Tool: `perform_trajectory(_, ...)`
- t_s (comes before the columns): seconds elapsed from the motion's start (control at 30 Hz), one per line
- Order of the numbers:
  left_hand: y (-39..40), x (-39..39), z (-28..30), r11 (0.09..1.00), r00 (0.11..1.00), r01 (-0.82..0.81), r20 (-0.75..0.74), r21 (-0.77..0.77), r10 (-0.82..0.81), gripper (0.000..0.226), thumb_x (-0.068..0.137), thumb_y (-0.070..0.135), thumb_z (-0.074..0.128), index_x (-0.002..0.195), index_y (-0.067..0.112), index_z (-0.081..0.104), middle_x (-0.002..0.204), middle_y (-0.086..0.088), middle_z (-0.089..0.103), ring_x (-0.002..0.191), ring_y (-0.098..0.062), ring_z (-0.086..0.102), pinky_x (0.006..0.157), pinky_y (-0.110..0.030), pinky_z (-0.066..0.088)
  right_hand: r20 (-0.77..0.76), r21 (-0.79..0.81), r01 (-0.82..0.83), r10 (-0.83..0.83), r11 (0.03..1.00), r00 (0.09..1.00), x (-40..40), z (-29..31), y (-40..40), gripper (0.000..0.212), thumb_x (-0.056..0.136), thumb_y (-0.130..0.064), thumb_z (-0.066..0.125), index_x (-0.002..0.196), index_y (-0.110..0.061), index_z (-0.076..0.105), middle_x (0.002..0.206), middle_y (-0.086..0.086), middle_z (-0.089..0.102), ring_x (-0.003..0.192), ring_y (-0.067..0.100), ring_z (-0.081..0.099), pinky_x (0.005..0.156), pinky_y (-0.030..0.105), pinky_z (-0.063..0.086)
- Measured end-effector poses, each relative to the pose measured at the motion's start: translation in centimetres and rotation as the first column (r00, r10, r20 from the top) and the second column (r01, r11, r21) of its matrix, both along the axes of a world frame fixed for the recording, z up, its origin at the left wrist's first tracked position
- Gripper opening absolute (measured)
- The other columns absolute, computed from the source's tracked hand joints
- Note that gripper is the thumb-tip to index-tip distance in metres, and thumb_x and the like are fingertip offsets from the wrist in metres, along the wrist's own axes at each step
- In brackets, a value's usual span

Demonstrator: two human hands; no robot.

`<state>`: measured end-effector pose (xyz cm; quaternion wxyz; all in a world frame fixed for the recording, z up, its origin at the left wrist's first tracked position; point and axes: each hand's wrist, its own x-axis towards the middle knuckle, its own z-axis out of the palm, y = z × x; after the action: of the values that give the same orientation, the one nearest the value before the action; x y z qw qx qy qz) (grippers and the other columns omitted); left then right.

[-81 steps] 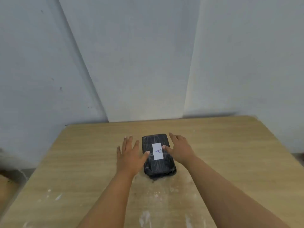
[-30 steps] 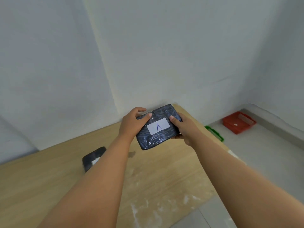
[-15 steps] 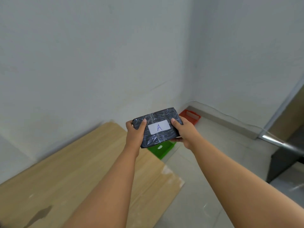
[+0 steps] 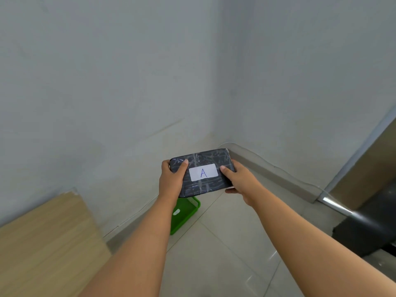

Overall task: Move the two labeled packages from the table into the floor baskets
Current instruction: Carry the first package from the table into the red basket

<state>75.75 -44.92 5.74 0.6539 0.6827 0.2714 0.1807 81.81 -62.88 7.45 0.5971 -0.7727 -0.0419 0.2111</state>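
A black wrapped package with a white label marked "A" is held in the air between both my hands, over the floor to the right of the table. My left hand grips its left end and my right hand grips its right end. Below the package a green basket stands on the floor by the wall, partly hidden by my left forearm. The red basket and the second package are out of view.
The wooden table fills the lower left corner. Grey floor tiles spread under my arms. A dark object with a metal bar stands at the right edge, near a brown door frame.
I lifted package A off the table with both hands and turned right. The table has slid to the left, the red basket has left the view, and the green basket is closer.
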Motion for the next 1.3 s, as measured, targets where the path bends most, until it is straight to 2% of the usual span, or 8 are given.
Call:
perform_trajectory(0.1, -1.1, 6.0, -0.7, 1.000, 1.000, -0.015, -0.005, 0.020, 0.015, 0.035, 0.087, 0.041, 0.063, 0.111, 0.021, 0.047, 0.092, 0.010, 0.060, 0.081, -0.008, 0.061, 0.059, -0.024, 0.045, 0.058, -0.048, -0.046, 0.048, 0.998, 0.997, 5.7, -0.8, -1.7, 0.062, 0.091, -0.031, 0.060, 0.146, -0.030, 0.031, 0.134, -0.002, 0.055, 0.113, 0.021, 0.057, 0.080, 0.034, 0.053)
perform_trajectory(0.23, -2.2, 15.2, -2.0, 1.000, 1.000, -0.017, -0.026, 0.015, 0.017, 0.035, 0.086, 0.043, 0.063, 0.109, 0.022, 0.047, 0.095, 0.008, 0.062, 0.083, -0.010, 0.062, 0.063, -0.028, 0.049, 0.181, -0.180, -0.166, 0.199, 0.969, 0.963, 13.7, -1.5, -3.3, 0.103, 0.071, -0.037, 0.080, 0.150, -0.031, 0.014, 0.134, -0.011, 0.048, 0.122, 0.013, 0.047, 0.105, 0.033, 0.039)
perform_trajectory(0.33, -2.8, 23.0, -2.3, 1.000, 0.998, 0.014, -0.053, 0.003, -0.014, 0.036, 0.084, 0.045, 0.064, 0.109, 0.023, 0.049, 0.098, 0.006, 0.063, 0.086, -0.013, 0.064, 0.073, -0.035, 0.055, 0.215, -0.388, -0.225, 0.325, 0.894, 0.921, 21.0, -1.3, -4.4, 0.135, 0.058, -0.045, 0.086, 0.151, -0.033, -0.010, 0.153, 0.001, 0.029, 0.139, 0.020, 0.034, 0.115, 0.038, 0.031)
perform_trajectory(0.43, -3.6, 30.6, -2.1, 0.999, 0.997, 0.034, -0.065, -0.006, -0.035, 0.040, 0.080, 0.050, 0.065, 0.109, 0.026, 0.049, 0.101, 0.006, 0.065, 0.095, -0.021, 0.066, 0.088, -0.047, 0.055, 0.246, -0.491, -0.226, 0.383, 0.841, 0.891, 28.2, -0.3, -5.6, 0.130, 0.066, -0.033, 0.085, 0.151, -0.028, -0.013, 0.155, 0.002, 0.024, 0.138, 0.023, 0.037, 0.110, 0.036, 0.034)
perform_trajectory(0.63, -5.5, 42.2, -1.8, 1.000, 0.997, 0.025, -0.076, 0.001, -0.025, 0.044, 0.082, 0.050, 0.064, 0.113, 0.022, 0.048, 0.103, 0.002, 0.065, 0.097, -0.022, 0.065, 0.091, -0.048, 0.054, 0.290, -0.457, -0.189, 0.346, 0.869, 0.892, 40.4, -0.3, -7.4, 0.119, 0.072, -0.028, 0.081, 0.153, -0.027, -0.005, 0.151, 0.003, 0.031, 0.134, 0.022, 0.041, 0.106, 0.031, 0.035)
perform_trajectory(0.97, -6.8, 60.4, -6.8, 0.984, 0.984, -0.154, -0.107, -0.085, 0.145, 0.048, 0.088, 0.038, 0.062, 0.123, 0.021, 0.033, 0.115, -0.002, 0.055, 0.090, -0.012, 0.060, 0.071, -0.030, 0.051, 0.289, -0.388, -0.348, 0.471, 0.853, 0.834, 63.3, -7.1, -7.0, 0.116, 0.072, -0.027, 0.082, 0.154, -0.027, 0.000, 0.147, 0.003, 0.037, 0.132, 0.017, 0.040, 0.098, 0.015, 0.027)
perform_trajectory(1.13, -6.3, 68.3, -10.3, 0.959, 0.936, -0.282, -0.230, -0.040, 0.265, 0.043, 0.086, 0.038, 0.063, 0.119, 0.019, 0.043, 0.125, -0.005, 0.049, 0.111, -0.023, 0.058, 0.096, -0.046, 0.051, 0.224, -0.393, -0.467, 0.575, 0.792, 0.787, 74.3, -10.8, -5.0, 0.117, 0.070, -0.024, 0.083, 0.153, -0.027, 0.001, 0.145, 0.004, 0.039, 0.128, 0.014, 0.042, 0.098, 0.016, 0.029)
perform_trajectory(1.3, -3.5, 74.2, -16.3, 0.961, 0.909, -0.265, -0.311, 0.082, 0.278, 0.039, 0.090, 0.020, 0.059, 0.129, 0.017, 0.056, 0.123, -0.013, 0.049, 0.109, -0.024, 0.057, 0.101, -0.044, 0.048, 0.158, -0.385, -0.539, 0.629, 0.749, 0.762, 82.8, -17.9, -1.2, 0.118, 0.070, -0.019, 0.083, 0.153, -0.026, 0.001, 0.145, 0.004, 0.039, 0.125, 0.009, 0.041, 0.099, 0.014, 0.028)
